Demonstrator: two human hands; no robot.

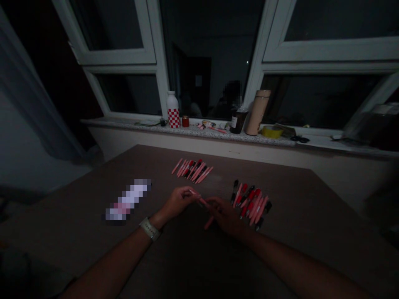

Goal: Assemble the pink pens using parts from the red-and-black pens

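While my two hands meet near the middle of the surface (289,195), a pink pen (204,202) sits between them. My left hand (182,199) pinches its upper end between thumb and fingers, and my right hand (224,214) has its fingertips closed on the lower end. Another pink stick (209,223) pokes out under my right hand, its upper part hidden, so I cannot tell whether it is a whole pen.

Toward the far edge, just beyond my hands, lies a slanting row of pens (193,170), mostly pink with some red and black. Close beside my right hand, between it and the right edge, is a second cluster of pens (252,203) in pink, red and black, the nearest thing that could get in that hand's way. Over toward the left edge, well apart from my left hand, a long, pale item (129,200) is too blurred for me to name. I have a light-strapped watch (150,229) on my left wrist.

Past the far edge runs a speckled windowsill (199,132). On it stand a white bottle with red checks (173,110), a small reddish jar (185,121), a dark container with a label (238,120) and a beige flask (258,112), with a yellow roll of tape (272,131) beside the flask.
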